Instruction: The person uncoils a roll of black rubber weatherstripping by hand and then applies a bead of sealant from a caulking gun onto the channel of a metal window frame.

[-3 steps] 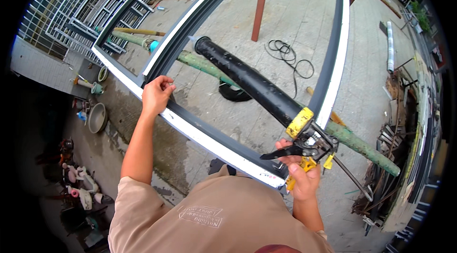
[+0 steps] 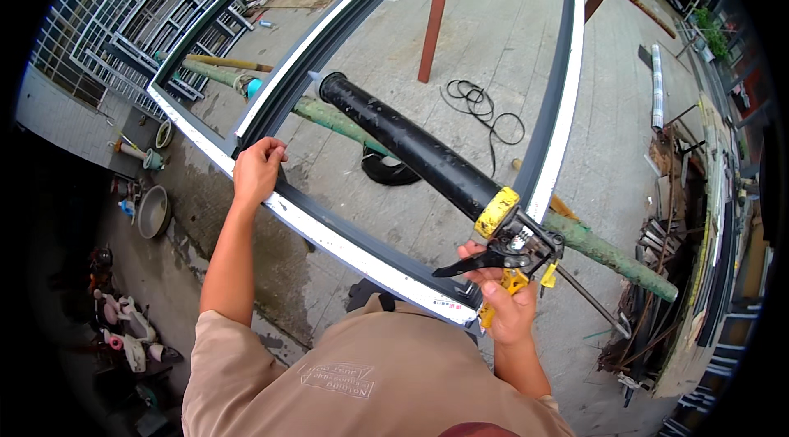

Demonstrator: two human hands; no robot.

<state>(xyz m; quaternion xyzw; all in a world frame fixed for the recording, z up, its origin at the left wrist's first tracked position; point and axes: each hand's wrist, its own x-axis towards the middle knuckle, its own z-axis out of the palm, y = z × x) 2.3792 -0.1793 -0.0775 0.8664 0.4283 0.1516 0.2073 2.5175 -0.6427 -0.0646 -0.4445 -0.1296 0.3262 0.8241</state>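
Note:
My right hand [image 2: 511, 309] is wrapped round the yellow handle of a caulking gun [image 2: 403, 141] with a long black barrel, a worn yellow collar and a black trigger. Its pale nozzle points to the far left, over the window frame's divider. At the near side of the grey-and-white window frame [image 2: 329, 241], my left hand [image 2: 258, 169] rests by the joint with that divider. The left fingers are curled together, and whatever lies between them is hidden. A metal rod extends backward from the gun past my right hand.
Green poles [image 2: 612, 254] support the frame from below. A reddish-brown post [image 2: 436, 18] and a coiled black strip [image 2: 485, 112] show through its opening. Scrap material [image 2: 657, 264] is piled on the right. A round basin [image 2: 154, 212] stands at left, below metal grilles [image 2: 123, 22].
The whole view has shifted slightly, so the scene sits a little farther left in the picture. Both hands keep their places on the gun and by the frame.

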